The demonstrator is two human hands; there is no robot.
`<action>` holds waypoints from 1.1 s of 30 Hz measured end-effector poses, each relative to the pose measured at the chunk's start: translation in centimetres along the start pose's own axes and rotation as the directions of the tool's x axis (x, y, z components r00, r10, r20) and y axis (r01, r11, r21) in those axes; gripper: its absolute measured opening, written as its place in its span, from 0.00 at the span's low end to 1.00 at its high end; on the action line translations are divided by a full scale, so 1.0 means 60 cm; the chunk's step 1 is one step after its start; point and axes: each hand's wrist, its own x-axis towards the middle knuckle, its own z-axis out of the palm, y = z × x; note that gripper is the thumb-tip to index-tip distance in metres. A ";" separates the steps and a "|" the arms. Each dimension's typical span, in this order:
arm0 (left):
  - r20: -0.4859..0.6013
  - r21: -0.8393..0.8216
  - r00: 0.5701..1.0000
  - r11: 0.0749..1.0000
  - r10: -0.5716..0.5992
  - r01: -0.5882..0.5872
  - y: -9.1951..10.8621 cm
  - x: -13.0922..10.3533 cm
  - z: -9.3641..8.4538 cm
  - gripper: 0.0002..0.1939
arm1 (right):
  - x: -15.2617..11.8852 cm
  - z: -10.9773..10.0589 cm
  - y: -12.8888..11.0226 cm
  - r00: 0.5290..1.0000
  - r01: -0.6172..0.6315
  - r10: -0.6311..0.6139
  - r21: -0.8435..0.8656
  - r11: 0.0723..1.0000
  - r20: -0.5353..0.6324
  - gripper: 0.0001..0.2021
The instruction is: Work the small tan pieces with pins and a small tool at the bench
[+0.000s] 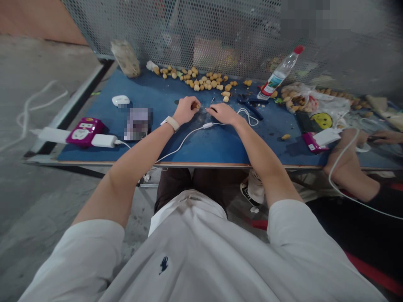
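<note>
My left hand (pixel 188 108), with a pale band on the wrist, is closed around a small yellow-brown gourd (pixel 197 106), mostly covered by the fingers. Just to its right, my right hand (pixel 223 114) pinches a slim dark pen-like tool (pixel 214 110); its tip points toward the gourd and its exact kind is unclear. The two hands are close together over the blue table (pixel 201 147). A white cable (pixel 189 135) with a small inline switch (pixel 208 125) runs beneath my right hand and loops beside it. A short thin metal piece (pixel 213 100) lies beyond the fingers.
Many small gourds (pixel 208 82) lie along the mesh panel (pixel 195 46). Dark blue pliers (pixel 253 108) and a bottle (pixel 278 77) stand right; a phone (pixel 137 123), white mouse-shaped object (pixel 121 101) and purple socket (pixel 84 132) left. A co-worker's hand (pixel 349 142) works at far right.
</note>
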 end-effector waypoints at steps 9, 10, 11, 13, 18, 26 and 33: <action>0.024 0.005 1.000 1.000 -0.020 0.020 0.005 0.000 -0.006 0.11 | 0.003 -0.001 0.002 1.000 0.008 -0.008 -0.015 1.000 0.010 0.28; 0.027 0.004 0.999 1.000 -0.022 0.021 0.006 0.000 -0.006 0.11 | 0.003 -0.001 0.002 1.000 0.008 -0.008 -0.013 1.000 0.011 0.28; 0.028 0.005 0.999 1.000 -0.021 0.021 0.007 0.000 -0.007 0.11 | 0.003 -0.001 0.002 1.000 0.007 -0.007 -0.009 1.000 0.013 0.29; 0.018 0.008 1.000 1.000 -0.020 0.019 0.007 0.000 -0.006 0.11 | 0.002 -0.002 0.002 1.000 0.005 -0.005 -0.004 1.000 0.018 0.31; 0.010 -0.002 1.000 1.000 -0.014 0.014 -0.001 0.003 -0.004 0.12 | 0.000 -0.002 0.000 0.999 0.025 -0.024 -0.038 0.999 0.021 0.29; 0.007 -0.022 0.999 0.999 -0.050 0.050 0.000 0.003 -0.004 0.12 | 0.000 -0.001 -0.001 1.000 -0.012 0.012 0.004 1.000 0.004 0.30; -0.019 -0.054 1.000 0.998 -0.014 0.013 -0.006 0.001 -0.003 0.12 | -0.001 -0.001 0.000 1.000 -0.014 0.014 0.017 1.000 -0.003 0.30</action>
